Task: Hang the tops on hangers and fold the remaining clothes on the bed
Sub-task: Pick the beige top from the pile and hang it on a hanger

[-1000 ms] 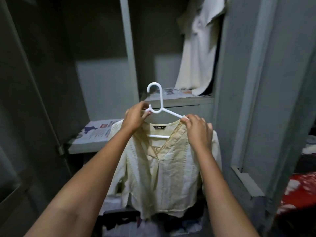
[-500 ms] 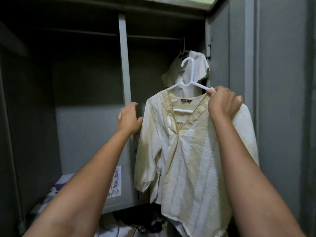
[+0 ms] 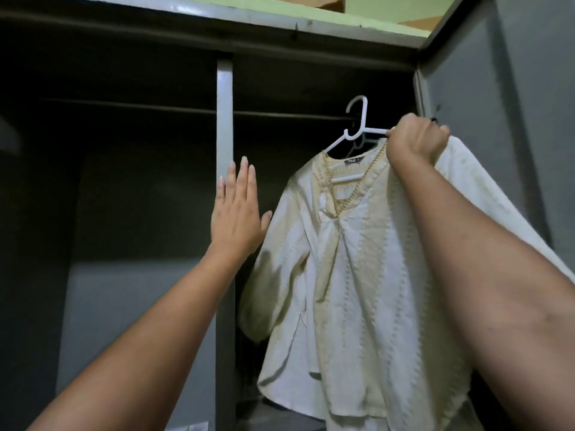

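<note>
A cream striped top hangs on a white plastic hanger. My right hand grips the hanger's right shoulder together with the fabric, holding it high inside the wardrobe. The hanger's hook sits just above the dark clothes rail; whether it touches the rail I cannot tell. My left hand is flat with straight fingers, against or just before the grey centre post, left of the top's sleeve. It holds nothing.
The grey wardrobe's open right door stands close beside my right hand. A second rail crosses the dark left compartment. A cardboard box sits on the wardrobe's top. Another pale garment hangs behind my right arm.
My right hand has lifted the hanger and top higher, up to the rail. My left hand has let go of the hanger, moved left to the post and straightened its fingers.
</note>
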Available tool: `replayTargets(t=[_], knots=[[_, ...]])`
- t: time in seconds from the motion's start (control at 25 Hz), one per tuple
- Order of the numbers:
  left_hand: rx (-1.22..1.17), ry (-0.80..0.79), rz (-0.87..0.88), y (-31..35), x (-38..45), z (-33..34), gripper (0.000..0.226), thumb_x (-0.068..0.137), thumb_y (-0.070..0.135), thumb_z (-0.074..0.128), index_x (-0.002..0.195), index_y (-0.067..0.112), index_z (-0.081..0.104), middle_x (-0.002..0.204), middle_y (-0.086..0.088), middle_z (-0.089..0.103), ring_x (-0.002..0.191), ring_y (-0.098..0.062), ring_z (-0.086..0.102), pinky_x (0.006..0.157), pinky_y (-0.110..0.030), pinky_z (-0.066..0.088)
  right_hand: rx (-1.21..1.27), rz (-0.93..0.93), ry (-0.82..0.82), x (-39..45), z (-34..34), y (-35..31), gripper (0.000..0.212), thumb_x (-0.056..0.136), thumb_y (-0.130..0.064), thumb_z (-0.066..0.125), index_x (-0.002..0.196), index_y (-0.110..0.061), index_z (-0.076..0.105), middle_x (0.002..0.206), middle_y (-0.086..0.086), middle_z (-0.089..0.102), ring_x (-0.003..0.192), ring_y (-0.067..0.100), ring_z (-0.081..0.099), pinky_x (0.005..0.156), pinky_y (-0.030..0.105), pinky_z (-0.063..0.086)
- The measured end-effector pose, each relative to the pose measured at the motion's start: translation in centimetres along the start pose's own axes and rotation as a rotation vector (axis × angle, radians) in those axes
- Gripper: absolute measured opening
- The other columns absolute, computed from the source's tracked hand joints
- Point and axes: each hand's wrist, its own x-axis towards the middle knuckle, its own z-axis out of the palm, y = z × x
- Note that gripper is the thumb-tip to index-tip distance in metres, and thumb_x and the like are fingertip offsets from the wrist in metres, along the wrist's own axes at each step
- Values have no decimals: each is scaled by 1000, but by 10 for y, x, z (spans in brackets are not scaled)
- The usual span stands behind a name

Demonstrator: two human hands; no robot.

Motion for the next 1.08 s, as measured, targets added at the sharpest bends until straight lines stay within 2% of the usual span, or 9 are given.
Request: replayTargets(t=[0.08, 0.2, 0.44, 0.76, 0.84, 0.92, 0.96, 1.0, 1.08], knots=[[83, 78, -67, 7, 19, 16, 91, 93, 53, 43, 151, 5, -7, 159, -14, -13, 146, -29, -13, 118, -41, -4, -14, -16, 10, 25, 31, -15, 15, 94, -10, 51, 97, -10, 66, 95, 11, 68, 92, 29, 62, 94, 37, 36], [181, 178, -146, 14, 36, 30, 95, 90, 57, 41, 150, 3, -9, 158, -20, -12, 146, -34, -11, 119, -44, 1, -68, -47, 44, 50, 72, -29, 25, 92, -1, 45, 101, -11, 65, 102, 11, 67, 98, 29, 62, 89, 36, 36], [330, 286, -90, 13, 40, 54, 99, 88, 60, 39, 149, 2, -13, 157, -20, -17, 146, -35, -10, 120, -45, 5, -167, -106, 73, 70, 126, -45, 24, 91, 0, 46, 104, -9, 64, 106, 13, 66, 100, 31, 61, 85, 35, 37], [379, 282, -129, 14, 42, 57, 107, 84, 64, 40, 148, -3, -14, 156, -22, -15, 146, -35, -7, 120, -43, 8, -317, -168, 37, 57, 132, -53, 18, 87, -2, 49, 95, -9, 64, 92, 11, 66, 88, 28, 61, 77, 35, 35], [368, 268, -129, 14, 41, 54, 108, 83, 64, 42, 148, -4, -13, 157, -22, -13, 147, -34, -7, 120, -42, 10, -353, -193, 54, 50, 130, -48, 23, 89, -7, 47, 106, -6, 63, 102, 14, 64, 98, 30, 58, 86, 36, 37], [323, 253, -126, 14, 39, 51, 108, 84, 61, 45, 148, -4, -12, 157, -21, -13, 147, -32, -7, 120, -41, 10, -434, -249, 98, 35, 137, -41, 42, 95, -16, 39, 132, 0, 47, 129, 21, 52, 122, 35, 47, 107, 43, 31], [283, 245, -130, 15, 37, 48, 107, 84, 59, 47, 148, -4, -12, 157, -20, -13, 147, -31, -7, 121, -40, 9, -482, -284, 119, 22, 143, -37, 52, 96, -21, 32, 143, 3, 31, 143, 24, 39, 135, 36, 34, 115, 47, 19], [237, 234, -138, 15, 34, 45, 107, 84, 57, 49, 148, -4, -12, 158, -19, -13, 147, -30, -7, 121, -40, 7, -537, -332, 123, 4, 150, -31, 59, 97, -25, 27, 148, 3, 17, 152, 24, 24, 142, 37, 20, 117, 49, 7], [160, 198, -152, 15, 22, 37, 106, 85, 53, 52, 148, -4, -11, 158, -19, -13, 147, -29, -8, 121, -39, 5, -620, -404, 29, -46, 162, -9, 64, 97, -29, 20, 150, 2, 4, 158, 22, 6, 146, 36, 4, 117, 51, -3]])
